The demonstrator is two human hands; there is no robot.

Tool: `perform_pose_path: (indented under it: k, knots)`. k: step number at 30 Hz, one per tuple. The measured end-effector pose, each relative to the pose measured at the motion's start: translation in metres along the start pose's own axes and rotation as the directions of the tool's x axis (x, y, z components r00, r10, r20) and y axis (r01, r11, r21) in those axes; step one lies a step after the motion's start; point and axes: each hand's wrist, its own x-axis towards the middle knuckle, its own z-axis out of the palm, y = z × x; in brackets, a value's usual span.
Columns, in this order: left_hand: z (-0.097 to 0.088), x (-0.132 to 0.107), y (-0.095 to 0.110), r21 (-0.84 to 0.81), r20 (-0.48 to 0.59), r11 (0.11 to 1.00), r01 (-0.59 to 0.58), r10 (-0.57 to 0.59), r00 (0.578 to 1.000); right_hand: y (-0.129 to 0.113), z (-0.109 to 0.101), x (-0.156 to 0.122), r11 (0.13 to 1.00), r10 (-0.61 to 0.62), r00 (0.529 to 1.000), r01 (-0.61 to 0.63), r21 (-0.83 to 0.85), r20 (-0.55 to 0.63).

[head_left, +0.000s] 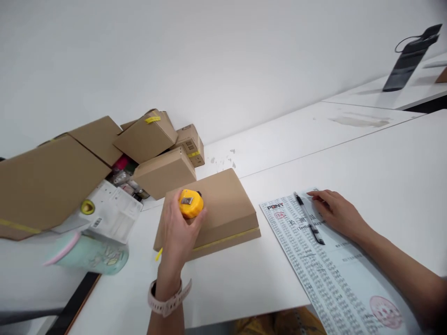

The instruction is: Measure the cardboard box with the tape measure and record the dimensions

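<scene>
My left hand (179, 228), with a pale watch strap on the wrist, is closed around a yellow tape measure (191, 204). The tape measure is on or just over the top of a flat cardboard box (223, 195); whether it touches the lid I cannot tell. A metal clip shows on its upper face. Over on the right, my right hand (335, 211) lies with loosely stretched fingers on the upper edge of a printed paper report (300, 260). Just left of those fingers a black and clear pen (309, 218) rests on the paper.
Several cardboard boxes (164, 172) are stacked at the back left, beside a large box (52, 186). In front are a white package (115, 211) and a mint-green tumbler (92, 253). A dark bottle (407, 63) stands at the far right, near the wall.
</scene>
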Motion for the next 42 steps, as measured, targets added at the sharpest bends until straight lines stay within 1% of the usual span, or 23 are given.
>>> perform_pose_path:
  k: [2, 5, 8, 10, 11, 12, 13, 14, 15, 16, 17, 18, 19, 20, 22, 26, 28, 30, 32, 34, 36, 38, 42]
  knots:
    - [0.002, 0.002, -0.001, -0.087, 0.058, 0.990, 0.110, -0.105, 0.993, -0.002, -0.002, 0.000, 0.999, 0.012, 1.000, -0.012, 0.031, 0.010]
    - [0.003, 0.002, 0.006, -0.169, 0.035, 0.977, 0.129, -0.125, 0.992, -0.018, -0.010, -0.002, 0.997, 0.046, 0.999, -0.045, 0.065, -0.016]
    - [-0.002, -0.009, 0.013, -0.310, 0.069, 0.938, 0.153, -0.138, 0.988, -0.055, -0.026, -0.008, 0.996, 0.026, 0.990, -0.013, 0.091, -0.140]
    - [-0.005, -0.022, 0.018, -0.436, 0.143, 0.886, 0.158, -0.105, 0.984, -0.092, -0.037, -0.012, 0.983, 0.019, 0.988, 0.009, 0.186, -0.151]
    - [-0.007, -0.029, 0.021, -0.536, 0.214, 0.825, 0.178, -0.070, 0.974, -0.113, -0.043, -0.014, 0.959, 0.046, 0.993, -0.013, 0.285, -0.108]
    - [-0.008, -0.036, 0.024, -0.643, 0.305, 0.733, 0.220, -0.018, 0.952, -0.134, -0.048, -0.016, 0.916, 0.072, 0.997, -0.066, 0.395, 0.002]
    - [-0.009, -0.042, 0.027, -0.732, 0.398, 0.619, 0.284, 0.050, 0.916, -0.154, -0.052, -0.017, 0.861, 0.072, 0.988, -0.132, 0.492, 0.139]
    - [-0.009, -0.046, 0.030, -0.786, 0.478, 0.502, 0.360, 0.125, 0.869, -0.174, -0.055, -0.018, 0.800, 0.027, 0.959, -0.189, 0.569, 0.281]
    - [-0.010, -0.050, 0.033, -0.807, 0.537, 0.402, 0.433, 0.195, 0.821, -0.191, -0.056, -0.018, 0.735, -0.021, 0.915, -0.259, 0.627, 0.402]
    - [-0.011, -0.052, 0.035, -0.806, 0.573, 0.342, 0.483, 0.245, 0.782, -0.206, -0.056, -0.018, 0.676, -0.075, 0.860, -0.328, 0.660, 0.504]
    - [-0.011, -0.053, 0.036, -0.801, 0.589, 0.325, 0.504, 0.270, 0.762, -0.219, -0.055, -0.017, 0.627, -0.128, 0.804, -0.388, 0.676, 0.580]
    - [-0.012, -0.054, 0.036, -0.799, 0.594, 0.319, 0.510, 0.284, 0.753, -0.229, -0.053, -0.017, 0.587, -0.163, 0.755, -0.443, 0.677, 0.635]
    - [-0.012, -0.054, 0.035, -0.799, 0.595, 0.314, 0.512, 0.290, 0.750, -0.237, -0.051, -0.016, 0.559, -0.184, 0.717, -0.486, 0.672, 0.672]
    - [-0.013, -0.054, 0.033, -0.799, 0.595, 0.313, 0.513, 0.291, 0.749, -0.243, -0.049, -0.016, 0.541, -0.191, 0.695, -0.515, 0.665, 0.693]
    - [-0.016, -0.053, 0.029, -0.796, 0.597, 0.322, 0.513, 0.281, 0.751, -0.250, -0.046, -0.016, 0.528, -0.172, 0.682, -0.545, 0.651, 0.710]
    - [-0.028, -0.046, 0.018, -0.792, 0.588, 0.361, 0.492, 0.234, 0.775, -0.256, -0.043, -0.009, 0.507, -0.141, 0.687, -0.568, 0.648, 0.713]
    - [-0.040, -0.036, 0.010, -0.790, 0.567, 0.397, 0.467, 0.184, 0.803, -0.252, -0.041, 0.002, 0.478, -0.135, 0.709, -0.565, 0.672, 0.692]
    - [-0.055, -0.019, -0.004, -0.774, 0.533, 0.459, 0.436, 0.101, 0.840, -0.242, -0.037, 0.020, 0.451, -0.104, 0.757, -0.542, 0.709, 0.645]
    - [-0.070, 0.001, -0.024, -0.749, 0.495, 0.514, 0.418, 0.015, 0.869, -0.226, -0.028, 0.041, 0.420, -0.050, 0.803, -0.523, 0.742, 0.594]
    - [-0.083, 0.022, -0.049, -0.735, 0.471, 0.534, 0.418, -0.042, 0.881, -0.208, -0.017, 0.059, 0.395, -0.003, 0.827, -0.516, 0.760, 0.563]
    - [-0.091, 0.039, -0.075, -0.727, 0.452, 0.542, 0.423, -0.087, 0.888, -0.193, -0.003, 0.071, 0.428, 0.027, 0.835, -0.506, 0.749, 0.549]
    - [-0.096, 0.052, -0.100, -0.711, 0.449, 0.547, 0.442, -0.130, 0.884, -0.185, 0.011, 0.076, 0.482, 0.040, 0.837, -0.494, 0.723, 0.545]
    - [-0.101, 0.063, -0.136, -0.674, 0.486, 0.542, 0.501, -0.184, 0.854, -0.188, 0.031, 0.077, 0.559, 0.021, 0.841, -0.458, 0.691, 0.540]
